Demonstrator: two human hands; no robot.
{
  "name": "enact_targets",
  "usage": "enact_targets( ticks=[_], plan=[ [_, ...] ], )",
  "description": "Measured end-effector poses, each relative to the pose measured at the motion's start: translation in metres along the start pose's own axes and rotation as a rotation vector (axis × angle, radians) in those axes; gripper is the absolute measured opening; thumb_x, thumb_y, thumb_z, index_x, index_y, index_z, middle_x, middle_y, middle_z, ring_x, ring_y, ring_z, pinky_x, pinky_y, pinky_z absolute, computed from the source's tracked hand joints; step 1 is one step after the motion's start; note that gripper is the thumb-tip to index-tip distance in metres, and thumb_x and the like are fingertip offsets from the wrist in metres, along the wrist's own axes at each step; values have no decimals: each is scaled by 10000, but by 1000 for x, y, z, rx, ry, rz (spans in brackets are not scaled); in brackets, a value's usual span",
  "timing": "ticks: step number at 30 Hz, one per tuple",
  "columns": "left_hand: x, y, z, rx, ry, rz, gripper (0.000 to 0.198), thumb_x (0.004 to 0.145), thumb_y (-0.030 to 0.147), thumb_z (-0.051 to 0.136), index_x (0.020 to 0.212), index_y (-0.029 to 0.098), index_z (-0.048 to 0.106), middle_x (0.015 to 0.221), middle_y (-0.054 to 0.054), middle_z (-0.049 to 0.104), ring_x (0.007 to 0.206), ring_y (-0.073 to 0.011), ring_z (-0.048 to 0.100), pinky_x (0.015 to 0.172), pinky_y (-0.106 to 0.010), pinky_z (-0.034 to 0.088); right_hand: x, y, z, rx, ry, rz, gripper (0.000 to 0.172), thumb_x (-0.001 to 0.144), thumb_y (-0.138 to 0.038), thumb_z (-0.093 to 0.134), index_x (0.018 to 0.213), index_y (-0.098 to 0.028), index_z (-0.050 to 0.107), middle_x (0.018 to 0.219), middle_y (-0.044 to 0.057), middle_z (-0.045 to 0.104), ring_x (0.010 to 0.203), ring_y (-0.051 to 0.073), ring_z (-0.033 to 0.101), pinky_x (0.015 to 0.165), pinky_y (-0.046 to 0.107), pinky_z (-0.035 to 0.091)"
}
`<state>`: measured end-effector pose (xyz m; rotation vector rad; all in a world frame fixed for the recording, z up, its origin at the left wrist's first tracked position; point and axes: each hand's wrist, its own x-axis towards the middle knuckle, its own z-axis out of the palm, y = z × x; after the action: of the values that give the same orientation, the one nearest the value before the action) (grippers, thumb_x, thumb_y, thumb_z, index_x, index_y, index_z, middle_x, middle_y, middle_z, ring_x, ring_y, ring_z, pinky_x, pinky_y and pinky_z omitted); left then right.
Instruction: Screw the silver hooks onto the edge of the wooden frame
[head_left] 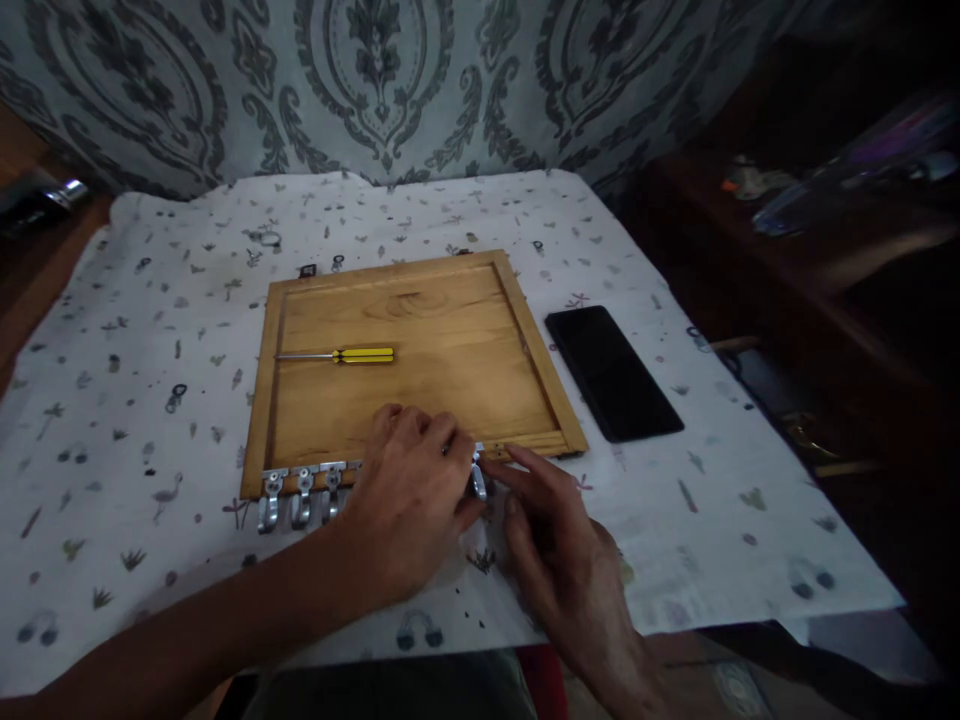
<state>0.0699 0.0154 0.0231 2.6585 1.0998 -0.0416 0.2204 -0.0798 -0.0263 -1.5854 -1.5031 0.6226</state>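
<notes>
A framed wooden board (450,370) lies on the table with a metal hook rail (326,467) along its near edge. Silver coat hooks (303,498) hang from the rail's left part, and one more hook (478,478) shows by its right end. My left hand (409,500) is closed over the middle of the rail, hiding the hooks beneath it. My right hand (559,540) is by the rail's right end, index finger stretched to the frame and thumb apart, holding nothing I can see. A screwdriver (364,355) with a yellow-and-black handle rests on the board.
A black smartphone (615,375) lies right of the board. Beneath everything is a white patterned tablecloth (150,400). Patterned grey fabric (375,80) rises behind the table. Dark furniture (825,320) stands at the right, with a dark object (45,200) at the far left.
</notes>
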Motion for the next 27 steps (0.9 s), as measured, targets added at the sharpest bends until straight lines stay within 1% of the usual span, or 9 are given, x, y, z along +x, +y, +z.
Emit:
enact_targets(
  ticks=[5, 10, 14, 18, 22, 27],
  plan=[
    [1, 1, 1, -5, -7, -8, 311, 896, 408, 703, 1110, 191, 641, 1115, -64, 665, 1068, -298, 574, 1029, -520, 396, -1, 1, 1, -3, 0, 4, 410, 995, -171, 479, 1390, -278, 500, 1185, 76, 785, 1076, 228, 766, 825, 365, 687],
    [1, 0, 1, -2, -5, -13, 315, 885, 400, 720, 1108, 191, 644, 1103, -61, 664, 1068, -300, 575, 1036, -534, 390, 0, 0, 1, 3, 24, -11, 405, 985, -152, 485, 1362, -292, 537, 1195, 50, 785, 1050, 217, 775, 811, 341, 691],
    [0, -1, 1, -14, 9, 0, 311, 903, 397, 697, 1121, 184, 639, 1117, -59, 663, 1076, -301, 573, 1042, -538, 384, 0, -1, 2, 10, 21, -21, 437, 981, -126, 484, 1375, -312, 523, 1203, 26, 784, 1048, 202, 775, 809, 318, 685],
    [0, 0, 1, -15, -14, -17, 307, 897, 387, 702, 1126, 195, 634, 1118, -61, 663, 1068, -304, 571, 1018, -535, 398, -1, 1, 2, 4, 8, -27, 459, 982, -120, 467, 1402, -300, 514, 1203, 35, 785, 1054, 213, 774, 822, 342, 688],
    [0, 1, 2, -15, 9, -10, 297, 900, 393, 696, 1116, 198, 637, 1115, -61, 660, 1064, -304, 568, 1000, -528, 410, 1, 2, 3, -6, 9, -33, 469, 985, -116, 460, 1418, -294, 496, 1202, 41, 786, 1053, 207, 775, 821, 332, 688],
    [0, 1, 2, -2, 8, -11, 296, 891, 392, 710, 1096, 190, 644, 1091, -67, 658, 1052, -304, 572, 983, -523, 422, 2, 0, 2, -29, 14, -42, 462, 996, -120, 449, 1431, -273, 470, 1190, 56, 790, 1061, 204, 773, 825, 320, 684]
  ],
)
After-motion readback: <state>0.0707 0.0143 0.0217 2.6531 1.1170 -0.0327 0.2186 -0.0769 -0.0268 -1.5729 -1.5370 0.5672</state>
